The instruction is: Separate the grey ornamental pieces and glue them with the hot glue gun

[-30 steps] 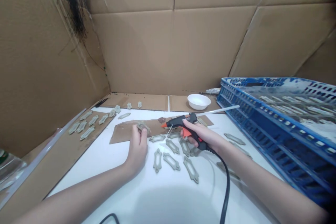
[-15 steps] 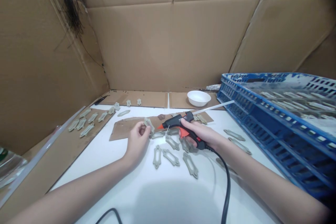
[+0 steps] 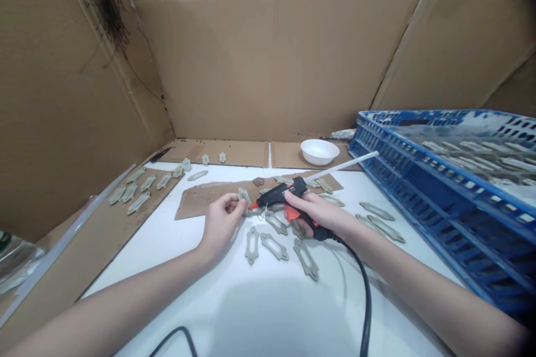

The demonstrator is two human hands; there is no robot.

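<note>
Between thumb and fingers, my left hand (image 3: 224, 220) pinches a small grey-green ornamental frame (image 3: 243, 196), tilted up off the table. My right hand (image 3: 312, 213) is wrapped round a black and orange hot glue gun (image 3: 278, 194), with a long pale glue stick (image 3: 341, 167) poking out of its back. The orange nozzle points left and is right at the held frame; whether it touches, I cannot tell. Below the gun, several like frames lie loose on the white table, among them one frame (image 3: 274, 246) near the middle and another (image 3: 306, 260) nearer me.
A strip of cardboard (image 3: 192, 203) lies under the work. More frames rest on the cardboard at left. A white bowl (image 3: 320, 152) stands at the back. On the right is a blue crate (image 3: 402, 178) holding rows of frames. The gun's black cord (image 3: 367, 301) trails toward me.
My left hand and the held frame have shifted slightly right. The glue gun's nozzle has come left and down to the frame, closing the gap between them. The whole view has tilted a little.
</note>
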